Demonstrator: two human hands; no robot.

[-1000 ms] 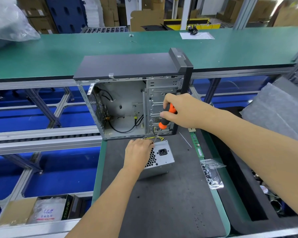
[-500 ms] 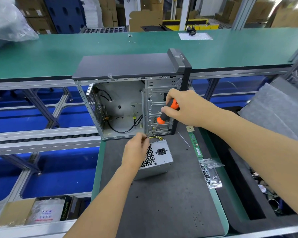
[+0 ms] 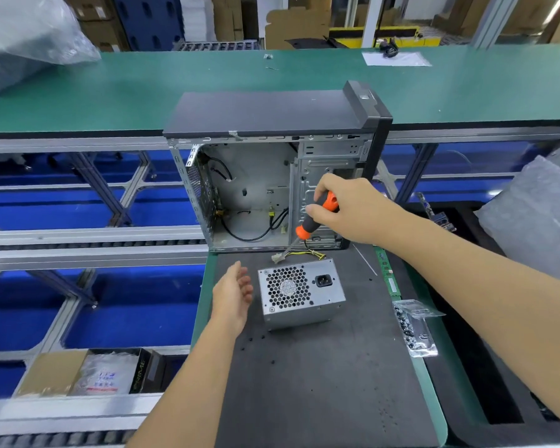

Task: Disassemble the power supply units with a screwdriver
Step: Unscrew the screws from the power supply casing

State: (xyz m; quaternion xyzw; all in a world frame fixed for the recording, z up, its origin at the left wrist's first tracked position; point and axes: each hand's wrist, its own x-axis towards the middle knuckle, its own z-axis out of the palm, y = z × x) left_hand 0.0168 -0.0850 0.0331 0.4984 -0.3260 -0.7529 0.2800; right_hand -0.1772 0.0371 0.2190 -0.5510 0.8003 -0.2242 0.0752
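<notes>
Surface: dark foam mat (image 3: 320, 383) laid on a green-edged bench, with a long green conveyor table (image 3: 110, 92) behind it and blue-floored racking to the left.
Computer case (image 3: 272, 176): stood at the far edge of the mat, its side open toward the camera; black cables are seen inside.
Power supply unit (image 3: 301, 291): set on the mat just in front of the case, fan grille and power socket facing up and toward the camera; yellow and black wires (image 3: 304, 253) are trailed from its far side toward the case.
Right hand (image 3: 349, 208): curled round the handle of an orange and black screwdriver (image 3: 317, 216), which is held tilted, its shaft pointed down toward the wires.
Left hand (image 3: 233, 295): held just left of the power supply unit, fingers relaxed and spread, nothing gripped; contact with the unit cannot be told.
Right of mat: clear bag of small dark parts (image 3: 414, 324), a green circuit strip (image 3: 388, 276) beside it.
Lower left: cardboard box (image 3: 78, 373) with packets inside.
</notes>
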